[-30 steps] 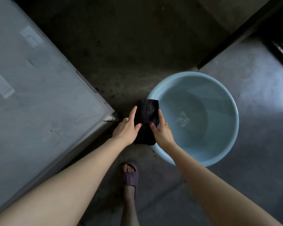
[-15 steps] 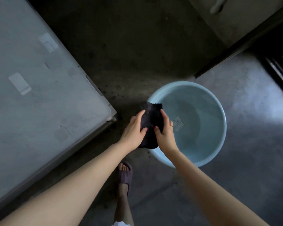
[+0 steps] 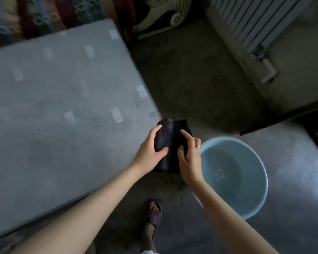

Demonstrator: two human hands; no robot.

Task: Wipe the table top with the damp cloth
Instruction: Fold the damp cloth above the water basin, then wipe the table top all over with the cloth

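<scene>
Both hands, the left hand (image 3: 149, 150) and right hand (image 3: 188, 156), pinch the folded dark cloth (image 3: 170, 142) at the counter (image 3: 62, 110) corner beside the basin (image 3: 253, 204), seemingly above the surface; wiping looks unstarted, so next lay it flat.

We see the table top (image 3: 53, 107) bare from edge to edge — open room right up to its near right corner. Beside that corner, on the floor, the basin (image 3: 261, 198) blocks the way — the radiator (image 3: 250, 21) beyond.
</scene>
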